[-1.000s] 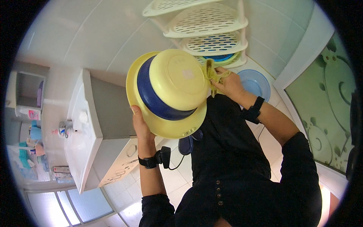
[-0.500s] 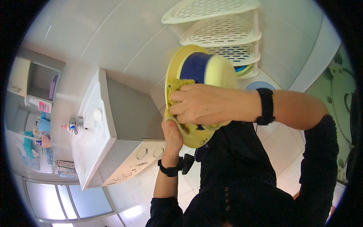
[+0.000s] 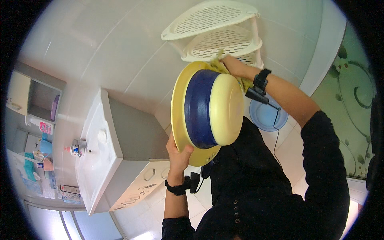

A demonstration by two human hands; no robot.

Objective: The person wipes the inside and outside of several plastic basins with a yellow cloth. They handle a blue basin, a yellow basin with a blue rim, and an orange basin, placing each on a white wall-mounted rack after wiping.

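Note:
A yellow wash basin (image 3: 228, 110) with a broad dark blue band is held up in front of me. It is turned on its side, its outer bottom facing right. My left hand (image 3: 179, 155) grips its rim at the near left, thumb on the outside; the fingertips behind the rim are hidden. At the basin's far side, my right hand (image 3: 235, 67) is closed on a yellow-green cloth (image 3: 219, 65), which lies against the basin's outside near the rim. Part of the cloth is blurred or hidden behind the basin and wrist.
A white slotted corner shelf (image 3: 216, 36) stands just beyond my right hand. To the left is a white sink (image 3: 90, 172) on a grey cabinet (image 3: 134, 128). On the tiled floor at right sits a translucent blue basin (image 3: 269, 120), beside a patterned green glass panel (image 3: 342, 108).
My right hand and the cloth have moved from the near left rim to the far side of the basin. The basin has come slightly nearer, showing more of its outer bottom.

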